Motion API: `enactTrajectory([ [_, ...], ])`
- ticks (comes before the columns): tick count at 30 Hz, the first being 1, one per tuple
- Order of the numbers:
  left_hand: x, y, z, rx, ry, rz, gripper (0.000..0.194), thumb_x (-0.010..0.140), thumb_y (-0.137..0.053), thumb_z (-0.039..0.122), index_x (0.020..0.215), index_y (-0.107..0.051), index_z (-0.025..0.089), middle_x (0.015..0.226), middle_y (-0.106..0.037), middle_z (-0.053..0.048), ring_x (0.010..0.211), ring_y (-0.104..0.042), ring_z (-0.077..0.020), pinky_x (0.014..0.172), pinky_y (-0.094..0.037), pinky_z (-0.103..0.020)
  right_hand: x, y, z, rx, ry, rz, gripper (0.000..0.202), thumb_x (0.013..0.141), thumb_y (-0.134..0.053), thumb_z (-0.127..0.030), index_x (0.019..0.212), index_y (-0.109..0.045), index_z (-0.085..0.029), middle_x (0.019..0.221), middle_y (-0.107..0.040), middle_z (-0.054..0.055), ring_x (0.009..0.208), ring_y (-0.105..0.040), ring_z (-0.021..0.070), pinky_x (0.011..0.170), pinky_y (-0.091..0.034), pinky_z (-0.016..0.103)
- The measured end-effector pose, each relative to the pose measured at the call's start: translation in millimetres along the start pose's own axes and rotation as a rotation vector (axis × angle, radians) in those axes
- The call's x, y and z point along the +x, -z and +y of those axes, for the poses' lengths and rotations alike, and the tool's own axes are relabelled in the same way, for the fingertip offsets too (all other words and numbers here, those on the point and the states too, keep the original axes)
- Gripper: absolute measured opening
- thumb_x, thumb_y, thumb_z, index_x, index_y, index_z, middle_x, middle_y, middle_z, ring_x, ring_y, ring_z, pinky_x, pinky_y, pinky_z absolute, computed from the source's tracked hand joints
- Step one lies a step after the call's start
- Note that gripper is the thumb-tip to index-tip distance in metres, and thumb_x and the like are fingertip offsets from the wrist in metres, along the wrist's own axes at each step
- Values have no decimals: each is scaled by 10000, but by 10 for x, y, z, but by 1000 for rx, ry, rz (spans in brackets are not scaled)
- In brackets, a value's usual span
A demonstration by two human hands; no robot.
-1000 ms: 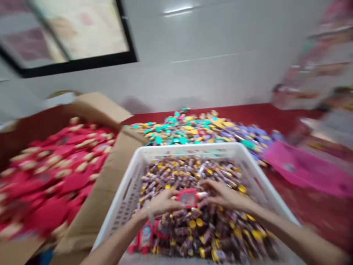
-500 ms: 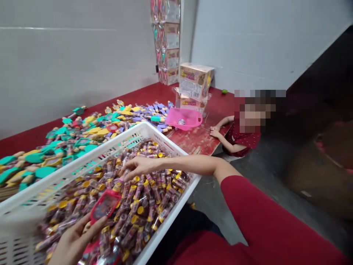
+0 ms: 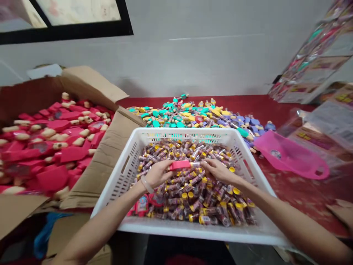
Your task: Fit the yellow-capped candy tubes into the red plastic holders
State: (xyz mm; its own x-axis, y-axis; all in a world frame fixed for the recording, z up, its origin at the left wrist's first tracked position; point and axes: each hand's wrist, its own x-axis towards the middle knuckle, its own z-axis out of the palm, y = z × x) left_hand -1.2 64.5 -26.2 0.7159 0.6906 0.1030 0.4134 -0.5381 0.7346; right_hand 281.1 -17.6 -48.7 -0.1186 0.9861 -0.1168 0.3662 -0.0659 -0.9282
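Note:
Over a white plastic basket point(image 3: 176, 227), my left hand point(image 3: 157, 174) is closed on a small red plastic toy piece point(image 3: 180, 165), held sideways. My right hand point(image 3: 217, 170) pinches a small clear tube point(image 3: 195, 165) whose near end meets the red piece; I cannot tell whether the two are fastened. Beneath both hands lies a heap of purple-brown filled tubes point(image 3: 176, 201) with yellow caps. A few red toy pieces point(image 3: 142, 205) rest on them in the basket's near left corner.
At the left, an open cardboard box point(image 3: 106, 158) holds many red toy pieces point(image 3: 55, 147). Behind the basket is a pile of green, yellow and purple toys point(image 3: 176, 115) on a red table point(image 3: 248, 103). To the right are a pink scoop point(image 3: 292, 154) and plastic-wrapped boxes point(image 3: 325, 125).
The view has swung left, bringing the cardboard box into sight; the other person is out of view. My right hand has come from the heap to the red piece and now holds a tube against it.

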Motion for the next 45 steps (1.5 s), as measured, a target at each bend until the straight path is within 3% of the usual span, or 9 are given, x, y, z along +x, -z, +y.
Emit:
enactTrajectory([
  [2,-23,-7,-15,11,6,1,402,838,-630,380,1133,-686,113,1050,-710,-95,945,-619,-217,871,-460,-305,-16,-41,8,42,-42,-27,553,899,-435,-732,741,-465,-202,510,-460,-48,437,-397,109,427,-297,234],
  [8,-22,-3,27,-293,210,-355,491,842,-639,511,1142,-688,125,1030,-723,-52,899,-640,-216,799,-488,-287,12,-18,10,182,65,31,518,788,-721,-610,1028,-580,-173,642,-565,-44,516,-470,105,464,-330,212],
  [14,-30,-61,58,32,-7,5,396,834,-640,409,1123,-677,140,993,-709,-75,885,-619,-202,806,-468,-283,47,-49,37,232,-94,31,609,835,-531,-778,669,-509,-193,421,-353,-74,363,-280,75,376,-194,222],
  [18,-9,-34,115,-227,257,-230,481,814,-645,508,1097,-689,122,843,-695,-32,725,-596,-168,649,-473,-246,23,23,-47,240,59,-3,523,803,-708,-624,1079,-645,-185,645,-564,-42,498,-467,98,448,-348,203],
  [20,-31,-37,104,-265,297,-303,512,815,-642,552,1088,-695,122,853,-700,-31,729,-605,-169,649,-490,-245,-7,50,-74,210,57,6,499,793,-722,-602,1049,-660,-178,648,-561,-44,503,-465,95,451,-346,203],
  [25,-65,-80,-130,-63,51,-100,516,799,-670,500,1216,-654,197,1100,-719,-54,934,-672,-222,832,-551,-275,-19,67,-82,70,-48,19,542,860,-602,-673,690,-588,-158,515,-435,-63,463,-373,77,437,-264,217],
  [32,34,5,-154,16,165,-253,542,765,-629,644,1026,-738,182,900,-767,-48,797,-721,-250,704,-600,-273,-24,105,-227,20,204,27,296,734,-865,-266,953,-699,-157,925,-650,-24,870,-571,119,723,-402,179],
  [38,8,34,-344,251,-166,41,439,759,-610,488,1090,-706,215,1020,-768,-57,861,-738,-224,738,-590,-226,-50,11,-159,182,-49,-200,384,963,-594,-491,796,-639,-148,505,-450,-76,445,-352,79,452,-254,225],
  [45,58,-4,-73,44,36,-74,538,733,-656,635,1018,-712,182,734,-739,-18,777,-733,-241,659,-596,-248,-47,23,-271,-33,205,135,261,786,-836,-244,970,-673,-157,951,-650,-17,881,-573,118,739,-395,182],
])
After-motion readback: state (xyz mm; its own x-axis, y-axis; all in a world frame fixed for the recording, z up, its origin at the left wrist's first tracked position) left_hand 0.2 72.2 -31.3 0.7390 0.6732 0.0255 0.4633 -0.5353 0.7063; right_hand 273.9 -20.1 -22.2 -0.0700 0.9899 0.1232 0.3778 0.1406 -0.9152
